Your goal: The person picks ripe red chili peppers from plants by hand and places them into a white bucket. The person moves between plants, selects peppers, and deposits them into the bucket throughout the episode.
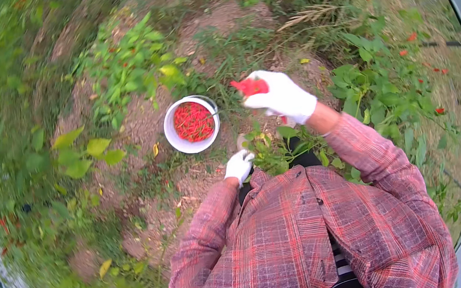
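A white plastic bucket (168,128) stands on the soil, left of centre, with many red chili peppers (194,121) in it. To the right of the bucket, my right hand (280,94), in a white glove, is closed around a bunch of red chili peppers (254,87). Below the bucket's right side is my left hand (239,165), also white-gloved, beside the leaves of a green plant (275,155). Its fingers are curled, and whether anything lies between them cannot be made out.
Pepper plants with red fruit (389,87) grow on the right, and another leafy plant (132,64) stands beyond the bucket. Dry grass (313,8) lies at the upper right. Blurred greenery fills the left side. A dark hose or pipe (459,43) runs at the right edge.
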The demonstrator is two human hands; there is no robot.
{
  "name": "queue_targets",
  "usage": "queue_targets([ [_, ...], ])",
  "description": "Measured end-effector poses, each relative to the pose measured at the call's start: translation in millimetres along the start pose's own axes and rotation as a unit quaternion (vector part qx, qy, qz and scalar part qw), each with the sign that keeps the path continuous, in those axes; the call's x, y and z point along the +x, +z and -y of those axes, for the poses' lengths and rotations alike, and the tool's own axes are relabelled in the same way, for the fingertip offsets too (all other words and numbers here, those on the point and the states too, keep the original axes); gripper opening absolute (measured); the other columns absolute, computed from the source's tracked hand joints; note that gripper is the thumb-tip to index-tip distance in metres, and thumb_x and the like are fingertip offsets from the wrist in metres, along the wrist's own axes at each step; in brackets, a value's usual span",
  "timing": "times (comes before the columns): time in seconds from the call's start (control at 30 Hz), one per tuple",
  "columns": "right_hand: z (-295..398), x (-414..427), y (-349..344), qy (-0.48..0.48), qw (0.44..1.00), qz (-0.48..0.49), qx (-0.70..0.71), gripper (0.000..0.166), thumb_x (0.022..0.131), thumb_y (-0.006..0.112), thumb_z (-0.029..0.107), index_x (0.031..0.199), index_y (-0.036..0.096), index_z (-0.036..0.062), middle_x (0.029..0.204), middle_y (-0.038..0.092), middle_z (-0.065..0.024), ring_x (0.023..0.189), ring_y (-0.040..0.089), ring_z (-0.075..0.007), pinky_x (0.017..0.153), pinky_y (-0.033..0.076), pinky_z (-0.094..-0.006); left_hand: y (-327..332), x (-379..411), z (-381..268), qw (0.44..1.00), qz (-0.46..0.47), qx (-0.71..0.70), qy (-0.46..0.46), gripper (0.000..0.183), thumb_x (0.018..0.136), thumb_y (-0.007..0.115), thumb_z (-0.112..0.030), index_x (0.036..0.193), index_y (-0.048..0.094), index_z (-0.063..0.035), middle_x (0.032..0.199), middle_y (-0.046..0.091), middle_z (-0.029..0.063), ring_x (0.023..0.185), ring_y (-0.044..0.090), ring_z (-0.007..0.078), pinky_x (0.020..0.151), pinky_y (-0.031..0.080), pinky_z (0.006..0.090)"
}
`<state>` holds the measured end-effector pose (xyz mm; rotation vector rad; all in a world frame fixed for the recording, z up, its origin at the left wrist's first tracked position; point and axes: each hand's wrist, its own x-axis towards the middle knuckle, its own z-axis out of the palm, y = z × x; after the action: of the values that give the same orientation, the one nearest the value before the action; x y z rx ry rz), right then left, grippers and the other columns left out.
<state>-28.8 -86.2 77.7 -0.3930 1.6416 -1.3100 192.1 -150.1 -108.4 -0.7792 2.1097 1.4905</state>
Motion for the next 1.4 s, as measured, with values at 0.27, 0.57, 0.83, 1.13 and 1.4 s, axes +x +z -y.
queue_targets([
  [0.27, -83.3, 129.3, 138.9, 0.044, 0.913, 0.011, -0.406, 0.075, 0.067, 0.061, 0.044, 0.118, 0.036, -0.0052, 0.104, 0.053, -0.0262, 0.094, 0.055, -0.0346, 0.083, 0.044, -0.0371, -15.4, -77.1, 34.1, 0.983, -0.091, -0.136, -0.081, 0.024, 0.084, 0.049, -0.02, 0.094, 0.058, 0.0001, 0.082, 0.062, 0.0096, 0.073, 0.058, 0.0163, 0.068, 0.045, 0.0278],
  [0.57, -93.8, 56.0, 122.2, -0.132, 0.903, 0.031, -0.407, 0.032, 0.076, 0.052, 0.03, 0.093, 0.052, 0.0026, 0.088, 0.058, -0.0188, 0.082, 0.056, -0.034, 0.074, 0.044, -0.0387, -5.1, -60.7, 108.1, 0.945, -0.07, -0.31, -0.084, 0.019, 0.085, 0.048, -0.018, 0.091, 0.056, -0.0012, 0.081, 0.061, 0.0088, 0.068, 0.057, 0.0145, 0.063, 0.046, 0.0261],
  [0.83, -101.7, -46.8, 14.7, -0.049, 0.907, -0.032, -0.418, 0.034, 0.073, 0.051, 0.031, 0.092, 0.055, 0.0036, 0.087, 0.058, -0.0176, 0.083, 0.056, -0.0336, 0.073, 0.044, -0.0398, -11.2, -16.2, 49.8, 0.969, 0.012, -0.245, 0.024, 0.02, 0.084, 0.048, -0.016, 0.097, 0.056, -0.0029, 0.078, 0.059, 0.0058, 0.064, 0.054, 0.0118, 0.06, 0.046, 0.0242],
  [1.13, -61.5, -124.4, -122.4, -0.074, 0.898, -0.291, -0.321, 0.03, 0.077, 0.048, 0.026, 0.099, 0.055, 0.0065, 0.091, 0.06, -0.0138, 0.085, 0.057, -0.0286, 0.076, 0.045, -0.0364, 50.7, -13.4, -250.3, 0.914, 0.2, 0.093, 0.341, 0.064, 0.075, 0.061, -0.03, 0.126, 0.034, -0.0024, 0.115, 0.047, 0.0172, 0.1, 0.051, 0.0244, 0.084, 0.042, 0.0328],
  [1.4, -83.3, -225.4, -227.0, 0.066, 0.793, -0.379, -0.472, 0.038, 0.073, 0.052, 0.027, 0.103, 0.051, 0.0044, 0.087, 0.057, -0.0158, 0.084, 0.056, -0.0316, 0.075, 0.044, -0.0393, 142.9, 71.8, -347.6, 0.837, 0.183, 0.13, 0.499, 0.043, 0.076, 0.059, -0.023, 0.112, 0.048, -0.0021, 0.105, 0.052, 0.0143, 0.089, 0.055, 0.0222, 0.078, 0.044, 0.032],
])
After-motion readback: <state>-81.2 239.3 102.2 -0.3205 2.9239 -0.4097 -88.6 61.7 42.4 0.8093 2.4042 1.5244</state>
